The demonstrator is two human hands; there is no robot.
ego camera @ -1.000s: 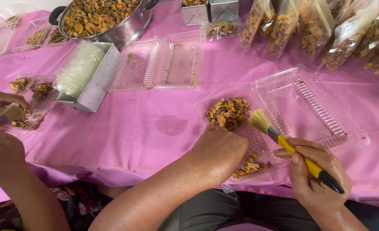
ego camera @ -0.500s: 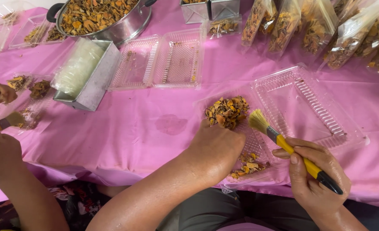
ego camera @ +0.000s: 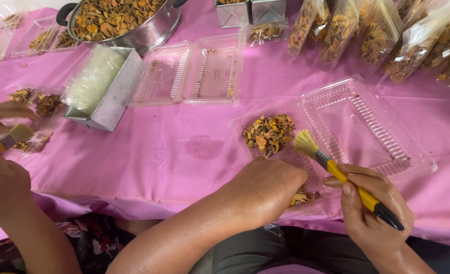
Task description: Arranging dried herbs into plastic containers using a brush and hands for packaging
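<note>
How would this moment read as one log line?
left hand: on dried orange pieces in clear plastic clamshell tray | right hand: holds yellow-handled brush | pink tablecloth

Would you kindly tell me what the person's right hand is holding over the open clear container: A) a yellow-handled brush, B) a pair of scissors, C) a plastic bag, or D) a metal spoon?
A: the right hand grips a yellow-handled brush, with its pale bristles over the clear container beside the dried pieces.

One head-worn view looks steeply down, close over the pink-clothed table (ego camera: pixel 149 152) (no second view)
</note>
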